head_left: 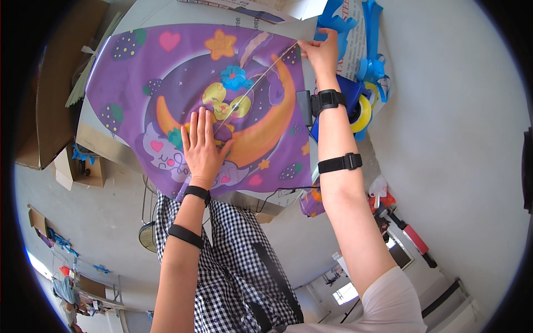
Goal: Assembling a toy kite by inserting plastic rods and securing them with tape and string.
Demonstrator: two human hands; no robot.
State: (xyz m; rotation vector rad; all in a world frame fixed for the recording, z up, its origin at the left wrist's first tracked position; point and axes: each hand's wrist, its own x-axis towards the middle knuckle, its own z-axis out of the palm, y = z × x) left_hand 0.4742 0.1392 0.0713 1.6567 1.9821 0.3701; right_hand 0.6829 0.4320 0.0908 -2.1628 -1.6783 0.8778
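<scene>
Purple sheet (191, 77): here it is, spread over the pale table (152, 14) right in front of us, printed with a yellow-faced cartoon bear (214, 94) and an orange moon (284, 116), its lower edge reaching the checked cloth (227, 244) at our waist

Left hand (202, 143): we have it palm down on the lower middle of the print, fingers long and slightly apart, nothing clasped, just flat contact

Right hand (322, 51): out at the upper right corner, thumb and fingertips pinched on the top end of the pale line; whether the sheet's edge is caught in there too, we cannot tell

Pale line (253, 86): thin and straight, slanting across the print from our right fingertips down toward the left thumb; string or slim rod, we cannot tell

Feel of the sheet: light and soft, we reckon, a glossy film likely to slide, wrinkle easily and crease if yanked

Where to hold: we favour the corners and outer edges, 1 gentle pinch there and 1 flat palm as anchor, so the 2 hands keep it smooth

Right side: yellow tape roll (362, 115) just beyond the wrist, blue strips (372, 72) above it

Left side: brown cardboard box (53, 83) past the table's edge
</scene>
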